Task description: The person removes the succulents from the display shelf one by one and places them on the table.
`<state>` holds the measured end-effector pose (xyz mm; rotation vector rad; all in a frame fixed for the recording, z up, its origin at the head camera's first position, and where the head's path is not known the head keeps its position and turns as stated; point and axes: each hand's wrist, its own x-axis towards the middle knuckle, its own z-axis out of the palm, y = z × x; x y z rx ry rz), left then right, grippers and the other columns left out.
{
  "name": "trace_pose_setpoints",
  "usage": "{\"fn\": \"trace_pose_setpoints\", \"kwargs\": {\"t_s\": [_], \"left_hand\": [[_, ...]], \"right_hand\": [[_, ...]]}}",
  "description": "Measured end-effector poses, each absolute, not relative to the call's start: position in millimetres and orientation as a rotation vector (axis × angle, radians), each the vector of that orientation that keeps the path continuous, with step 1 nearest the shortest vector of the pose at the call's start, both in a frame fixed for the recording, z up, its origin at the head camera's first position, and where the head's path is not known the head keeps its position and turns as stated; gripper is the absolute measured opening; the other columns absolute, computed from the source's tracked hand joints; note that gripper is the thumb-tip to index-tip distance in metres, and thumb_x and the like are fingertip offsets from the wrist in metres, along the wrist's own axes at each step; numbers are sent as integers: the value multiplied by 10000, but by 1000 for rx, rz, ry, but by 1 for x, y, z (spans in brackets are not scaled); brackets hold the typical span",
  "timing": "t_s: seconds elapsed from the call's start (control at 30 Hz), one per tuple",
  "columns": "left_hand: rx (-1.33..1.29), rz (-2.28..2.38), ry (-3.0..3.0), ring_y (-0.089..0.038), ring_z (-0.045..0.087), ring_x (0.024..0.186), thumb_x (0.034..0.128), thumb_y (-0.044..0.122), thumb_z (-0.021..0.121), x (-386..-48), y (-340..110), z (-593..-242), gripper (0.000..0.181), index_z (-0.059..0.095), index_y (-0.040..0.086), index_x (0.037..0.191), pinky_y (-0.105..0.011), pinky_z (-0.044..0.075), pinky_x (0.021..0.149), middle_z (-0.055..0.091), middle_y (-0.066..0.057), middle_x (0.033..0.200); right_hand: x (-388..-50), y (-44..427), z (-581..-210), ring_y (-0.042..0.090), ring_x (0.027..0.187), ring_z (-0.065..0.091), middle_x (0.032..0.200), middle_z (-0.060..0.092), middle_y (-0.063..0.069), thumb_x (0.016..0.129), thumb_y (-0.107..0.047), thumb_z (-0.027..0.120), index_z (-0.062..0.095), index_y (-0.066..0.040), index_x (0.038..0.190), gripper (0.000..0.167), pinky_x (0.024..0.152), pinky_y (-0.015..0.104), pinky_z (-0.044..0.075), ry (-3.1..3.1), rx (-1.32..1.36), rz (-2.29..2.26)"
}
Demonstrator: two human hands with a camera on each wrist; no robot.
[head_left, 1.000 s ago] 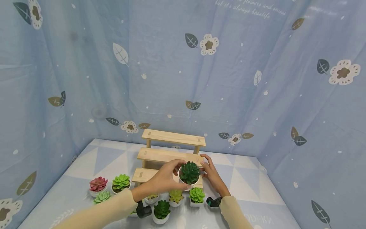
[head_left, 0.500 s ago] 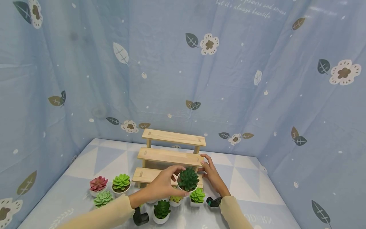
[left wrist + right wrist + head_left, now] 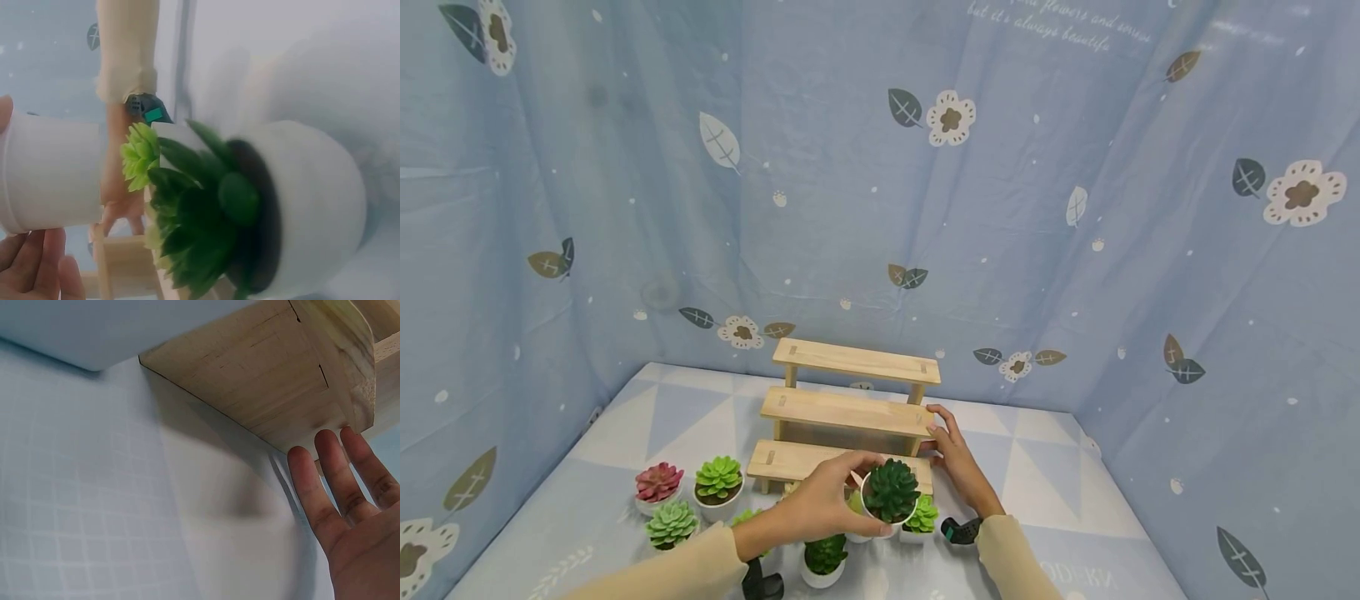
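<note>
My left hand grips a white pot with a dark green succulent, raised in front of the wooden three-tier stand. In the left wrist view the side of this white pot shows between thumb and fingers. My right hand is at the stand's right end, fingers at the middle shelf's edge. Seen from the right wrist, its fingers are extended and a fingertip meets the wood. Below the held pot stand another dark green succulent and a bright green one.
At the left, a red succulent, a bright green one and a pale green one stand in white pots. More pots are partly hidden by my left hand. Patterned curtain hangs behind the cloth-covered table.
My left hand has brought the potted dark green succulent down and slightly left, away from the stand and toward the front pots. The right hand has stayed at the stand's end.
</note>
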<state>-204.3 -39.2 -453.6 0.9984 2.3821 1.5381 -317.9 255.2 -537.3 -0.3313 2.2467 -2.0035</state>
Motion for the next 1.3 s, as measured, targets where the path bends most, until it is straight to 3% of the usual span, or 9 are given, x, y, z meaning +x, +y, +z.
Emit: {"fn": "trace_pose_setpoints", "kwargs": {"t_s": [0.5, 0.8, 1.3], "left_hand": [[1044, 1494, 2342, -74, 577, 1040, 793, 429, 902, -197, -36, -464, 683, 596, 229, 1370, -424, 506, 873, 618, 135, 1212], [1007, 1448, 2314, -69, 577, 1034, 791, 412, 905, -198, -36, -467, 670, 597, 235, 1360, -418, 506, 870, 617, 145, 1187], [1061, 1343, 2298, -15, 596, 1033, 775, 372, 926, -197, -36, -471, 683, 620, 162, 1347, -326, 531, 898, 626, 139, 1236]], "right_hand": [[-317, 255, -537, 328, 1116, 634, 1365, 558, 202, 1084, -499, 470, 306, -325, 1558, 531, 840, 423, 528, 2234, -328, -2017], [-317, 255, -538, 328, 1132, 622, 1415, 501, 200, 1076, -521, 474, 316, -366, 1547, 521, 860, 430, 525, 2230, -305, -2014], [-317, 254, -539, 312, 1120, 622, 1411, 504, 183, 1076, -511, 479, 335, -391, 1531, 492, 836, 417, 509, 2244, -295, -2013]]}}
